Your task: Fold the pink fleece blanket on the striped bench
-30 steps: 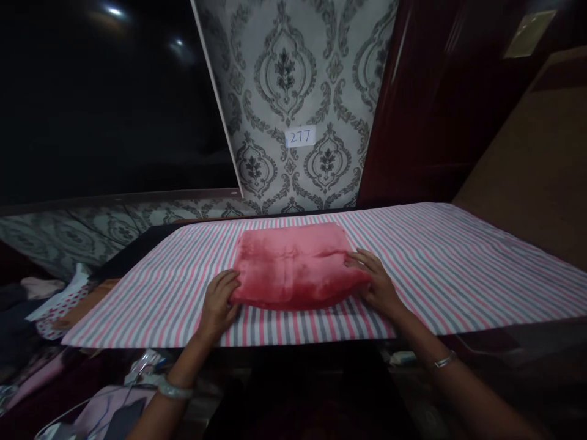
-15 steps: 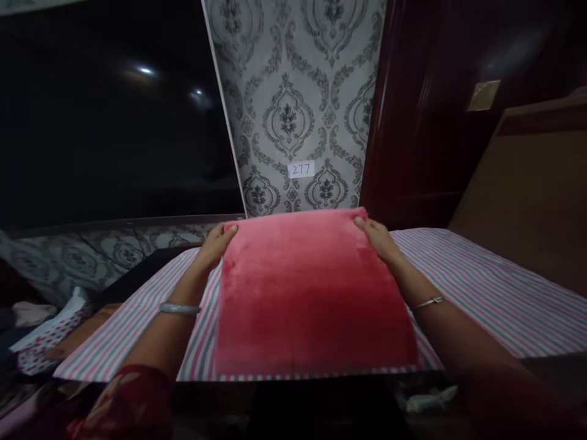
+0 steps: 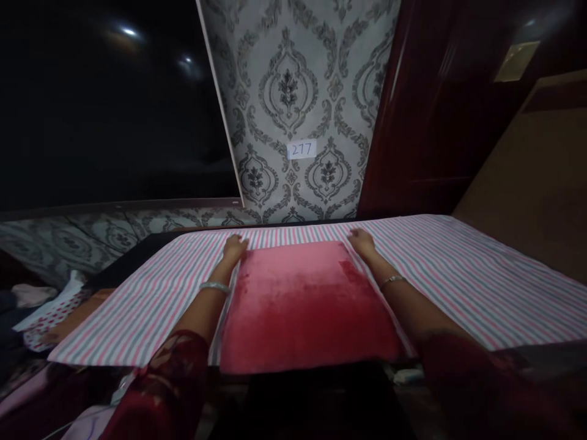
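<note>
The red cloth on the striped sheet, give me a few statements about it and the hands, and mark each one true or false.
1. The red cloth lies flat on the striped sheet. True.
2. The left hand is at the cloth's far left corner. True.
3. The right hand is lifted high above the sheet. False: it is down at the cloth's far right corner, on the sheet.
4. A slip reading 277 is on the patterned wall. True.
5. The sheet is plain white. False: it has pink, grey and white stripes.
6. Both wrists are bare. False: each wears a bangle, the left and the right.
</note>
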Tool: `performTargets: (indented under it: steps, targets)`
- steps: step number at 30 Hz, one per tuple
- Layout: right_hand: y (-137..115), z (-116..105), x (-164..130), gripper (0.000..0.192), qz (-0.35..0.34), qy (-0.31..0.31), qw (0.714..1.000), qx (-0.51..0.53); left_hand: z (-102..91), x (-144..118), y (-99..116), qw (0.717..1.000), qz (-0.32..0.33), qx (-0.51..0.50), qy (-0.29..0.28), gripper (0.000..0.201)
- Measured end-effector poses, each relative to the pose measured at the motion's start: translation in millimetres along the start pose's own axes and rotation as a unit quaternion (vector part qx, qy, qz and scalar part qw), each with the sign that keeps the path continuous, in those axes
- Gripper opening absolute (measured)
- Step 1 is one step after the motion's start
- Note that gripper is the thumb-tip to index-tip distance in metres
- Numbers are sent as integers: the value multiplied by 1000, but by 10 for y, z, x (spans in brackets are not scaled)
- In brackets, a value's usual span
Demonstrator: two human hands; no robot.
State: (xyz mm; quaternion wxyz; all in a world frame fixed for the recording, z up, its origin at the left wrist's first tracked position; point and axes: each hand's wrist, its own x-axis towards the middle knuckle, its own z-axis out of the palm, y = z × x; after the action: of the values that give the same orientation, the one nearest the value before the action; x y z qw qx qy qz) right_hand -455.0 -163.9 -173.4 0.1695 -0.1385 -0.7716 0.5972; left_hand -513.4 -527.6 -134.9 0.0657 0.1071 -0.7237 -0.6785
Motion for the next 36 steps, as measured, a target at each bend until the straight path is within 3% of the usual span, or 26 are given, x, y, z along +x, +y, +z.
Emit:
performTargets:
  steps: [4, 5, 7, 9, 11, 14, 17, 21, 24, 32, 36]
  targets:
    - [-487, 603, 280, 29, -16, 17, 987, 158, 705, 8, 343, 988, 21, -141, -63, 10]
    - [-573, 775, 306, 26, 1, 7, 965, 262, 879, -7, 385, 980, 6, -181, -83, 9]
    - [-640, 1061, 304, 21, 64, -7, 892, 447, 1141, -37, 378, 958, -42, -263, -105, 10]
    - [-548, 1225, 258, 20, 133, -10, 828, 545, 1253, -53, 241, 936, -90, -323, -106, 10]
    - [-337, 1276, 207, 23, 178, -8, 805, 566, 1228, -44, 11, 921, -127, -355, -96, 11]
    - [8, 1255, 186, 29, 204, -1, 798, 567, 1085, 21, -338, 901, -168, -393, -75, 20]
    - [201, 1253, 247, 32, 201, -11, 780, 592, 1013, 118, -517, 875, -188, -439, -74, 18]
    - [253, 1286, 337, 35, 203, -8, 765, 611, 1052, 211, -541, 834, -215, -503, -76, 14]
    - [236, 1276, 337, 36, 202, -15, 775, 599, 1065, 224, -537, 826, -215, -517, -65, 15]
    - [35, 1208, 187, 36, 213, -11, 753, 622, 982, 141, -478, 833, -162, -522, -89, 13]
    - [-60, 1030, 229, 35, 224, -21, 763, 606, 842, 148, -335, 851, -146, -492, -112, 16]
